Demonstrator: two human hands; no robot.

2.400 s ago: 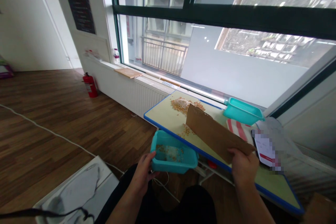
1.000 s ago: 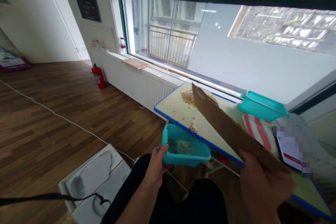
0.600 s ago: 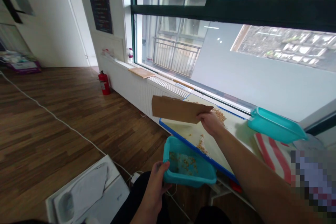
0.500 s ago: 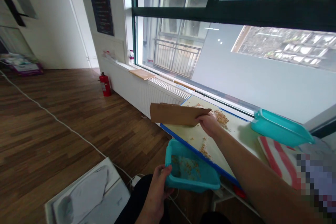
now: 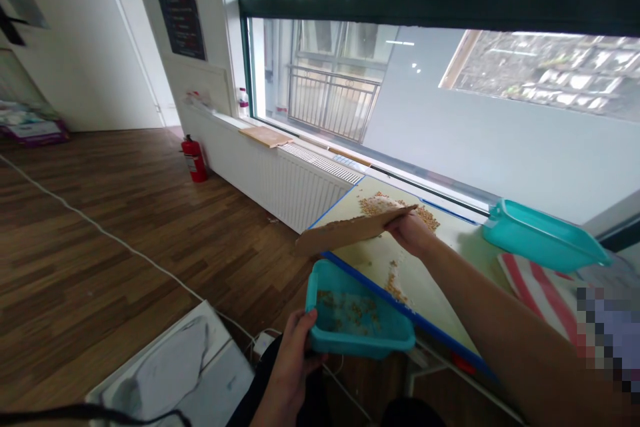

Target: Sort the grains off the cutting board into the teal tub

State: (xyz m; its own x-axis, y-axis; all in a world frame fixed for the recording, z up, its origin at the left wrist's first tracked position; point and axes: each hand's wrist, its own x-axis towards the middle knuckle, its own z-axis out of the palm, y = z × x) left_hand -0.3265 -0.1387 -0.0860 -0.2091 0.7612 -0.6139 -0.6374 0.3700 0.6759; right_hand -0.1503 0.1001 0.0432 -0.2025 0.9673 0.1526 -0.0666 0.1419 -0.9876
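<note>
Cardboard (image 5: 345, 232): brown strip, ragged upper edge, held by its right end; crosses the left part of the table (image 5: 460, 227), far tip out past the blue edging. Cannot tell if its lower edge touches the top.

Right hand (image 5: 413, 232): closed on the cardboard, pinching its end; forearm slants over the table from lower right.

Left hand (image 5: 290, 353): clasped on the left end of the bin (image 5: 360, 345), thumb at the rim, other fingers outside and below.

Bin: teal, mouth up, just beside the table's near edge and lower than it; loose grains and pale dust across its bottom.

Grains (image 5: 429, 217): tan to orange. Main heap on the window side, partly behind cardboard and right hand, whitish dust among it. Smaller trail at the near edge, by the bin.

Spare bin (image 5: 540, 250): teal, at the window side, next to the red-and-white striped cloth (image 5: 540, 287).

Poster (image 5: 175, 0): dark, rows of writing, too blurred to read.

Extinguisher (image 5: 194, 159): red, upright on the wood floor (image 5: 240, 247); pale label, lettering too small.

Bottle (image 5: 243, 103): on the ledge by the window frame, purplish band, brand unreadable.

Purple pack (image 5: 37, 133): far left, on the floor, print illegible.

Right edge: pixelated patch (image 5: 613, 333), contents masked.
</note>
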